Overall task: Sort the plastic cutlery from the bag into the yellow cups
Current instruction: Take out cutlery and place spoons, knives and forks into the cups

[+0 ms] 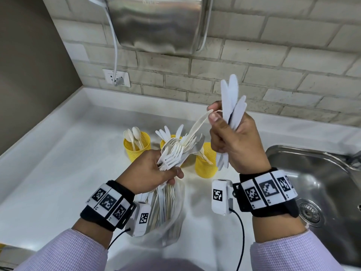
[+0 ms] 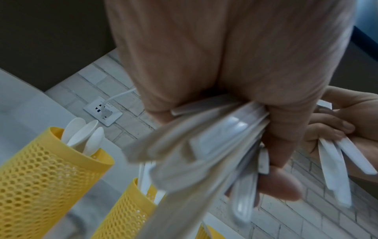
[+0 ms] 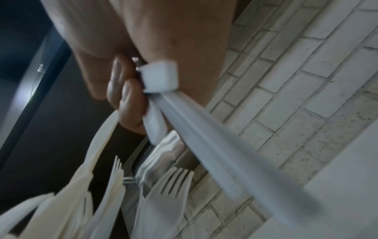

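Cutlery fills both your hands over the white desk (image 1: 58,163). Your left hand (image 1: 150,171) has its grip wrapped round a mixed bundle (image 1: 175,151) of forks and other pieces, their heads fanned up and away from you, while the handles hang down into the clear bag (image 1: 168,222) standing below. Your right hand (image 1: 238,141) holds a sheaf of white knives (image 1: 232,98) in the palm, blades up, and its thumb and forefinger pinch the end of one cream piece (image 1: 197,124) whose far end is buried among the bundle.

Three yellow cups stand behind the bag: the left cup (image 1: 136,147) has spoons, the middle cup (image 1: 170,138) shows knife blades, and the right cup (image 1: 205,163) holds a few cream pieces that are hard to identify from here.

Risks, as I judge them: the pinched piece is tangled among fork tines, so a quick pull may drag neighbours out and scatter them on the desk or into the sink (image 1: 312,182) just to your right. Your right grip is doing two jobs; loosen the palm to pull harder and the knives may slide out. The bag stands unsupported and could tip if the handles shift. The cups look light, so a loaded hand brushing one could knock it over.
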The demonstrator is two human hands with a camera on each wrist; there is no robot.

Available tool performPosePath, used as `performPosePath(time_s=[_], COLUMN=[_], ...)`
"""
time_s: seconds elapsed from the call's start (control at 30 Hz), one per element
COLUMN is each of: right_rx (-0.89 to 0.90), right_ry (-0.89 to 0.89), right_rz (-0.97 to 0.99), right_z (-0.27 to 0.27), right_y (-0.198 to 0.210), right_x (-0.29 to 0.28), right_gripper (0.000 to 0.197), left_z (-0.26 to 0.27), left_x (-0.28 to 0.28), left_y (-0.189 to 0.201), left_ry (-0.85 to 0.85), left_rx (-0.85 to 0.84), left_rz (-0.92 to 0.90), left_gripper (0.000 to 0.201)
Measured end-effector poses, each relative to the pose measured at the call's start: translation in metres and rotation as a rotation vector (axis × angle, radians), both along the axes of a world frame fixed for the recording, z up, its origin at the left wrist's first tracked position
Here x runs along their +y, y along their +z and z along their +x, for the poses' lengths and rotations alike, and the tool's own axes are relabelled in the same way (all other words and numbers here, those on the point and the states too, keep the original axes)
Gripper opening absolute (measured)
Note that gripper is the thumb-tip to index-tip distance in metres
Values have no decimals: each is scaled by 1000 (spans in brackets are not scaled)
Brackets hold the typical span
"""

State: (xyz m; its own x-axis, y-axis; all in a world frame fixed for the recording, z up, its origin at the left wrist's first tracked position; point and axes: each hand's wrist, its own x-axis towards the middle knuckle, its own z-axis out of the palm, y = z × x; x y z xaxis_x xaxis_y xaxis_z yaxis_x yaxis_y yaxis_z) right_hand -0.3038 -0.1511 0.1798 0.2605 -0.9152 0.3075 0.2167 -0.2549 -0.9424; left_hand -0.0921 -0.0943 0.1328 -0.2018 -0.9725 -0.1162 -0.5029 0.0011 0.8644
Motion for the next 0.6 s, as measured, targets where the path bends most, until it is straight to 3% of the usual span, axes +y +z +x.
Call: performPosePath(time_s=[0.1, 0.27, 0.5, 0.6], right_rx=[142, 151, -207, -341], right_ry=[5, 29, -42, -75], right_rz=[45, 99, 115, 156], right_z=[4, 4, 7, 1], right_y=[-8, -10, 0, 4], right_x=[2, 4, 0, 1], right_gripper=[22, 25, 12, 16], left_z=[-1, -1, -1, 0], left_x=[1, 2, 5, 5], left_y=[0, 0, -1, -1], left_ry=[1, 2, -1, -1], left_rx=[1, 6, 17, 25], left_rz=[-5, -4, 4, -3], left_gripper=[10, 10, 15, 15])
